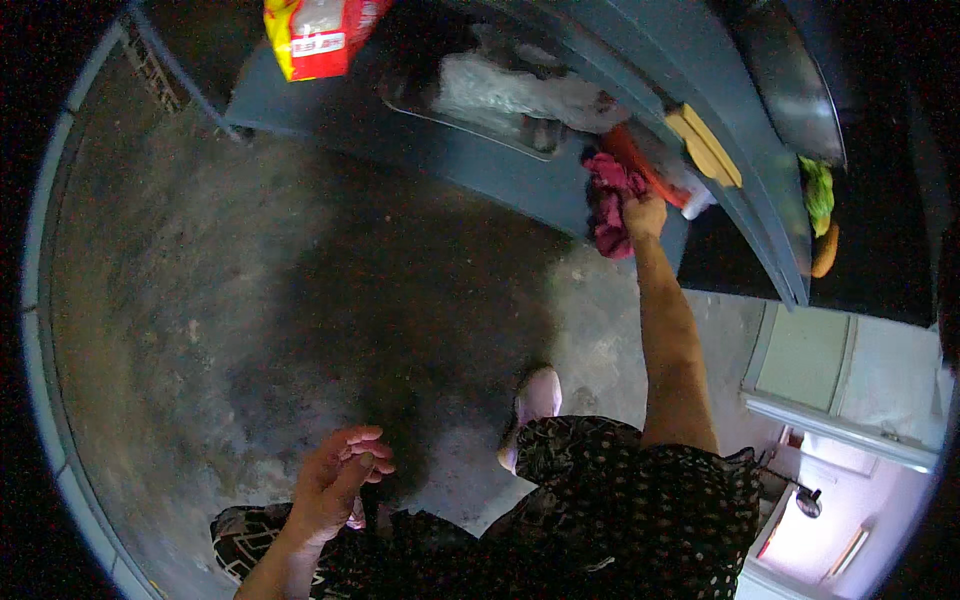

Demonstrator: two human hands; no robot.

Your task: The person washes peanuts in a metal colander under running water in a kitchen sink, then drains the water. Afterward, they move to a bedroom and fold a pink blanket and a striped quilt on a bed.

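Note:
My right arm reaches forward to the low grey shelf. On that shelf's front part, my right hand is closed on a crumpled dark pink cloth. Just behind the cloth lies a long red object, its kind unclear. A bunched clear plastic bag rests in a tray left of it. Low on the left, over the floor, my left hand hangs with loosely bent fingers apart and nothing in it.
Above the shelf runs a curved grey edge with a yellow strip-like piece on it. A metal pan, a green vegetable and an orange-brown one lie at the right. A red and yellow packet is at the far left.

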